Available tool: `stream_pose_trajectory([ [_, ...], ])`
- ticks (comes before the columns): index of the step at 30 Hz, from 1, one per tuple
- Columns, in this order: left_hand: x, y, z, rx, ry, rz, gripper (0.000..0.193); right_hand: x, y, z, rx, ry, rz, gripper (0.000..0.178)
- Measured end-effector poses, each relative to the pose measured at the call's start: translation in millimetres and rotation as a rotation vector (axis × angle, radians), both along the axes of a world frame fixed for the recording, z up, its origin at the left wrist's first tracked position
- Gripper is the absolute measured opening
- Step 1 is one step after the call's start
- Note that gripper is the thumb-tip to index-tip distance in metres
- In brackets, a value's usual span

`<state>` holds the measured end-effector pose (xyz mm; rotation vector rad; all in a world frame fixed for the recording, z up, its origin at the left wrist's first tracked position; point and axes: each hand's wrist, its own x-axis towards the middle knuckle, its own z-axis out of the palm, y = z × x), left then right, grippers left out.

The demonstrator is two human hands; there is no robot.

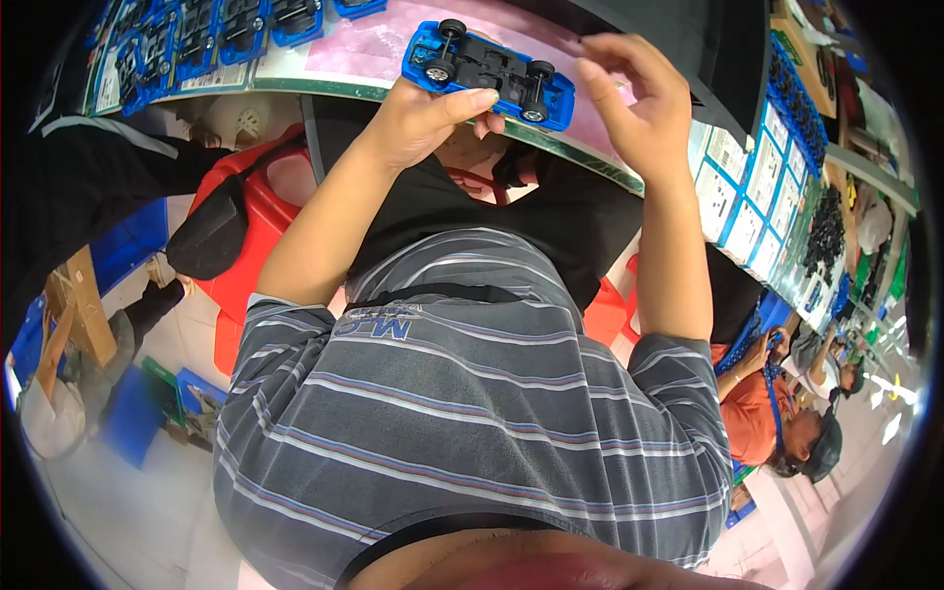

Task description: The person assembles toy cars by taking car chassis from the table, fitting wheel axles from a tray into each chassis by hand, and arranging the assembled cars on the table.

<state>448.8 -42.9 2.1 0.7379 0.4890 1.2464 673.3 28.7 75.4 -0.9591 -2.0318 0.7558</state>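
Note:
A blue toy car (492, 74) lies upside down in my left hand (418, 123), its black underside and wheels facing up. My left fingers go beneath the body and the thumb presses along its near edge. Just right of the car, my right hand (639, 103) is raised with its fingers curved and apart, and nothing shows between them. A pink sheet (359, 49) covers the worktop under the car.
Several blue toy cars (241, 34) stand in rows at the upper left of the worktop. To the right are blue-edged printed cards (747, 187) and small black parts (824, 231). A red stool (265, 211) stands at the left. A person in orange (755, 418) sits farther right.

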Motion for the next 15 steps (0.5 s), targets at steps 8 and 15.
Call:
stream_pose_trajectory([
  [8,-38.2,-12.9,-9.4,0.1,0.075,0.057,0.057,16.3,1.5,-52.1,0.128,-0.252,-0.179,0.01],
  [15,-45.4,-32.8,-6.7,0.045,-0.009,0.357,0.054,12.8,-2.7,-52.7,0.153,-0.187,-0.131,0.011],
])
